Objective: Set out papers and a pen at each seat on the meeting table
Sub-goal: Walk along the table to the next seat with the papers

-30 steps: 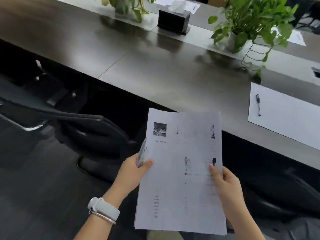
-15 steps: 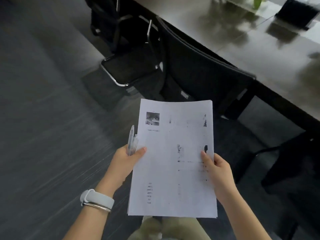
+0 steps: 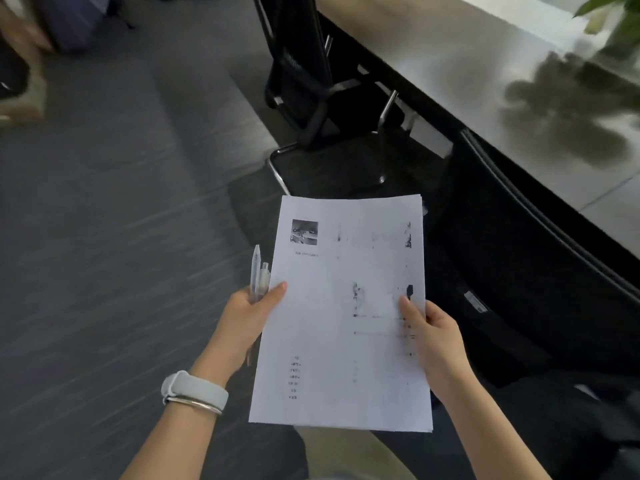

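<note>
papers [image 3: 341, 306] sit clamped between both your hands, pens [image 3: 258, 277] in the left grip [image 3: 247, 315]. next, lay one set on the bench [image 3: 485, 74] at a seat.

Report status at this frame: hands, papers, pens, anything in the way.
Left hand grips the pens and the stack's left edge. Right hand pinches the papers on the right. Nothing laid on the visible table; chairs line its edge.
</note>
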The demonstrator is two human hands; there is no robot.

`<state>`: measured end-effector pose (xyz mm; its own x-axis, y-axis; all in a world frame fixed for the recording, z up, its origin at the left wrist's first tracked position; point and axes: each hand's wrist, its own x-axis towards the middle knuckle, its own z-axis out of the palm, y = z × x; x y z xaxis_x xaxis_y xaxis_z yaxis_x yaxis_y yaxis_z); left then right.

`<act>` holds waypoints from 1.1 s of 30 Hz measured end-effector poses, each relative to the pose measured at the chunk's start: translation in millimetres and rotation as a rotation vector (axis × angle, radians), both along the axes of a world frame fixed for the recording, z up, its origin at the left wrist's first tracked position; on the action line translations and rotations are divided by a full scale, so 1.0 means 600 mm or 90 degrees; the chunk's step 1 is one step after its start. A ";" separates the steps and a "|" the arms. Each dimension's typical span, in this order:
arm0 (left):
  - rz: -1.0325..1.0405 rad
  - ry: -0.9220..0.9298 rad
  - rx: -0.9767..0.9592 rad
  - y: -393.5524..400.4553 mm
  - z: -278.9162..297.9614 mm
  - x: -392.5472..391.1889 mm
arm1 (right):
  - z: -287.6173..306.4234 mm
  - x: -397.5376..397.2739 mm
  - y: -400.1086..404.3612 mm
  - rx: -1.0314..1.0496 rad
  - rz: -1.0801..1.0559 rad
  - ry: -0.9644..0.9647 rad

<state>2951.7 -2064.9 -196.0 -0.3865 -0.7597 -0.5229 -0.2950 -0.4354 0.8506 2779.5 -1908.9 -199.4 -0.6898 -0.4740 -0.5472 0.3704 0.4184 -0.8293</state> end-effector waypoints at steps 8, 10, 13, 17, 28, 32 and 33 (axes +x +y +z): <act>-0.011 0.008 -0.025 -0.259 0.034 -0.163 | 0.042 -0.155 -0.251 -0.026 -0.020 -0.001; -0.023 0.006 -0.024 -0.321 0.031 -0.206 | 0.041 -0.192 -0.302 -0.031 -0.036 -0.005; -0.048 0.015 -0.020 -0.420 0.019 -0.283 | 0.034 -0.252 -0.383 -0.031 -0.073 -0.010; -0.122 0.031 -0.034 -0.559 0.010 -0.412 | 0.022 -0.344 -0.498 -0.034 -0.144 0.010; -0.399 0.071 -0.023 -0.763 0.051 -0.796 | 0.066 -0.568 -0.631 0.030 -0.468 0.066; -0.477 0.070 -0.016 -0.753 0.047 -0.911 | 0.068 -0.648 -0.622 0.026 -0.563 0.073; -0.487 0.068 -0.016 -0.749 0.046 -0.940 | 0.065 -0.671 -0.619 0.024 -0.580 0.075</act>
